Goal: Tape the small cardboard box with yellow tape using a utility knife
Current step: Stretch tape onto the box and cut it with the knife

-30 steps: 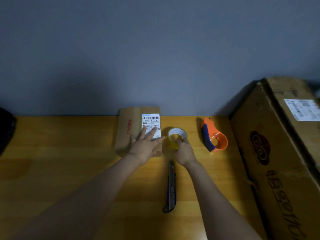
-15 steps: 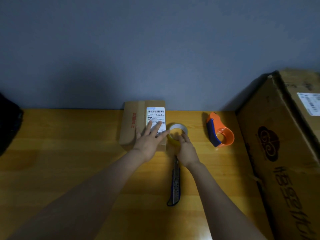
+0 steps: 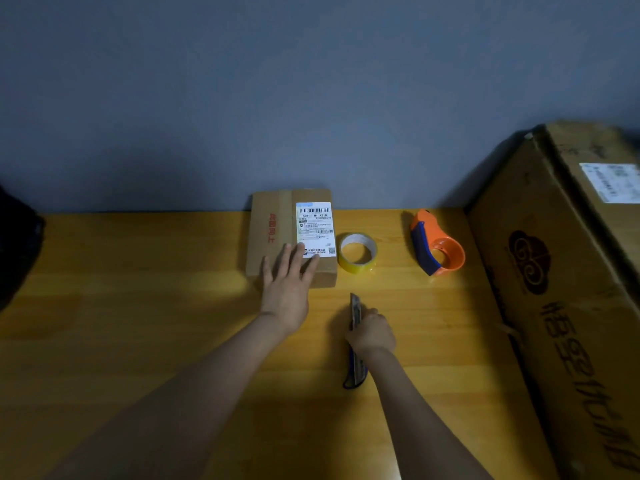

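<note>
A small cardboard box (image 3: 273, 233) with a white shipping label and red print lies at the back of the wooden table (image 3: 138, 306). My left hand (image 3: 287, 285) rests flat on its near end, fingers spread. The yellow tape roll (image 3: 357, 253) lies flat just right of the box, touched by neither hand. A dark blue utility knife (image 3: 355, 372) lies lengthwise in front of the roll. My right hand (image 3: 371, 332) is closed around its middle, the tip pointing away from me.
An orange and blue tape dispenser (image 3: 437, 244) stands right of the roll. A large cardboard carton (image 3: 561, 289) fills the right side. A dark object (image 3: 17, 251) sits at the left edge. A grey wall (image 3: 311, 98) rises behind the table.
My right hand left the tape roll, drew back toward me and closed on the utility knife. My left hand slid a little nearer on the box.
</note>
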